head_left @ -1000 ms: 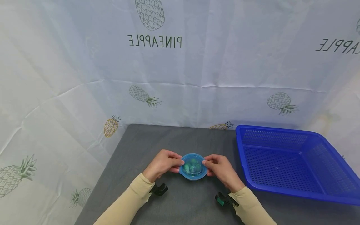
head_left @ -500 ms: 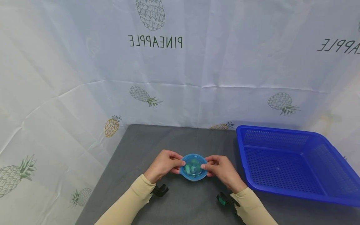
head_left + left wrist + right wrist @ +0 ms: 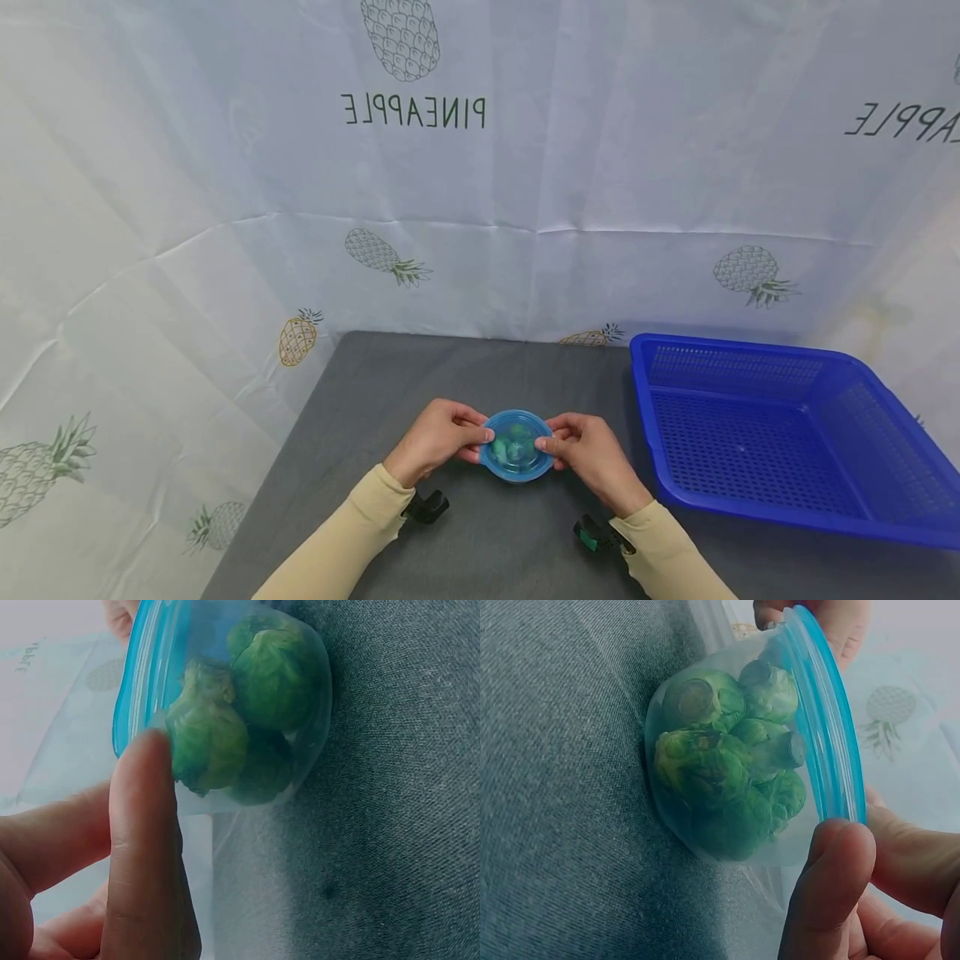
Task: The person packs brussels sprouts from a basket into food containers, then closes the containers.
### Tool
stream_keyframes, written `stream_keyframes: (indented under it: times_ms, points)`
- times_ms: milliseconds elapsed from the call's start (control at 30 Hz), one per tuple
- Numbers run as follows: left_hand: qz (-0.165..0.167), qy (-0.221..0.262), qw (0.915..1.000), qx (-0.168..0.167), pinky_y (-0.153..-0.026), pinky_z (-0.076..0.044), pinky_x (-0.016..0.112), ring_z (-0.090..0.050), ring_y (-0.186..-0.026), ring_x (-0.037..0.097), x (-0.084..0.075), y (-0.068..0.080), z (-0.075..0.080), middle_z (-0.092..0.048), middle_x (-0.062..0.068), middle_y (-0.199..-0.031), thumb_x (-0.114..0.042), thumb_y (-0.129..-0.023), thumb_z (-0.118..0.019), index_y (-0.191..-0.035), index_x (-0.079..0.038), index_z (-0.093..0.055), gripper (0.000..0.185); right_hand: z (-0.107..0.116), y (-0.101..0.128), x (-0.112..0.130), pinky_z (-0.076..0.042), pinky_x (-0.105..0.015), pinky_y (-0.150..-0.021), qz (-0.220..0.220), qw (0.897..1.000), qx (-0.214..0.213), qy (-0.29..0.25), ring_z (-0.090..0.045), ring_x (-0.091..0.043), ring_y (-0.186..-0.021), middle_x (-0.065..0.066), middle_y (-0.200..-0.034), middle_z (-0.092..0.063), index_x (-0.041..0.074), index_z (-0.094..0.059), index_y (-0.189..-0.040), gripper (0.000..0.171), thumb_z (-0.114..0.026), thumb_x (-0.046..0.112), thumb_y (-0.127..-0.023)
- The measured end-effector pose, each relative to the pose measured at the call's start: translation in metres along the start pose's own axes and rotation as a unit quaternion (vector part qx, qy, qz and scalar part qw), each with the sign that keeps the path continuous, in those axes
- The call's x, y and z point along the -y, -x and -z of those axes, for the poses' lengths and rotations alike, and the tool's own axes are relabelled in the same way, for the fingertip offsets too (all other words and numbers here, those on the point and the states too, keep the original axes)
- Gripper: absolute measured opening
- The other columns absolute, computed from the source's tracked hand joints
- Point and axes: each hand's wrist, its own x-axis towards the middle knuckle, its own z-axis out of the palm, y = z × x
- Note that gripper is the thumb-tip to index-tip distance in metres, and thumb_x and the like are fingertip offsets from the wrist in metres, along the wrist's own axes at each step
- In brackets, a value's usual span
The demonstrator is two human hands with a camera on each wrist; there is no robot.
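Fingers of both hands pinch the rim of a small blue-lidded container (image 3: 516, 446) that sits on the grey table (image 3: 450, 375). In the head view the left hand (image 3: 435, 440) holds it at nine o'clock and the right hand (image 3: 588, 454) at three o'clock, thumbs on top of the lid, the other fingers curled under the edge. Both arms wear beige sleeves (image 3: 352, 533). A blue perforated basket (image 3: 780, 433) stands apart from the container at about three o'clock, and a pineapple-print cloth (image 3: 480, 167) hangs behind the table.

From the left wrist, the thumb (image 3: 146, 855) lies against the clear wall just below the blue lid (image 3: 142, 667); green Brussels sprouts (image 3: 247, 697) fill the tub, whose base rests on the table.

From the right wrist, the thumb (image 3: 829, 885) presses up at the lid's edge at five o'clock, while a finger of the other hand (image 3: 817, 615) shows at twelve o'clock. The sprouts (image 3: 727, 765) crowd the tub.

Judging by this two-sided grip, the step in hand looks like seating or prying the lid. The next move would call for even pressure at both edges, with the tub kept flat so that it does not tip.
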Motion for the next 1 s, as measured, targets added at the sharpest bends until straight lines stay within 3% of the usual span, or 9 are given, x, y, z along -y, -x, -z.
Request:
stream_keyframes:
  times_ms: [333,767,900,1000]
  points:
    - [-0.005,-0.001,0.9999,-0.012,-0.072,-0.071,0.043,-0.07,-0.067,0.014,0.001,-0.002,-0.003,-0.078,0.014,-0.089,-0.013,-0.097,-0.082,-0.116,0.006,-0.078,0.027,-0.001,-0.002,-0.001,-0.065,-0.032,-0.065,0.006,1.0,0.0,0.0,-0.067,-0.018,-0.07,-0.008,-0.086,-0.07,-0.002,-0.076,-0.12,0.027,-0.083,0.01,-0.096]
    - [-0.009,0.013,0.9996,-0.025,-0.074,-0.071,0.036,-0.073,-0.074,0.014,0.005,-0.002,0.0,-0.079,0.014,-0.097,-0.015,-0.097,-0.083,-0.12,0.005,-0.077,0.031,-0.008,-0.003,-0.002,-0.062,-0.034,-0.065,0.017,0.999,-0.022,0.034,-0.064,-0.018,-0.069,-0.006,-0.086,-0.07,0.001,-0.078,-0.121,0.027,-0.081,0.016,-0.099]
    - [-0.004,0.003,0.9999,-0.011,-0.076,-0.071,0.037,-0.073,-0.078,0.016,0.004,-0.002,0.003,-0.078,0.015,-0.1,-0.02,-0.1,-0.081,-0.121,0.004,-0.077,0.033,-0.006,0.001,0.001,-0.061,-0.032,-0.066,0.039,0.994,-0.033,0.093,-0.067,-0.016,-0.073,-0.006,-0.092,-0.073,0.0,-0.074,-0.129,0.037,-0.079,0.024,-0.101]
    - [-0.001,-0.014,0.9999,-0.006,-0.081,-0.071,0.038,-0.074,-0.085,0.019,0.0,-0.001,0.006,-0.077,0.014,-0.107,-0.033,-0.103,-0.077,-0.125,0.001,-0.077,0.041,-0.003,0.01,0.01,-0.064,-0.037,-0.076,0.075,0.981,-0.059,0.168,-0.071,-0.018,-0.088,-0.01,-0.109,-0.074,0.0,-0.066,-0.143,0.054,-0.075,0.035,-0.104]
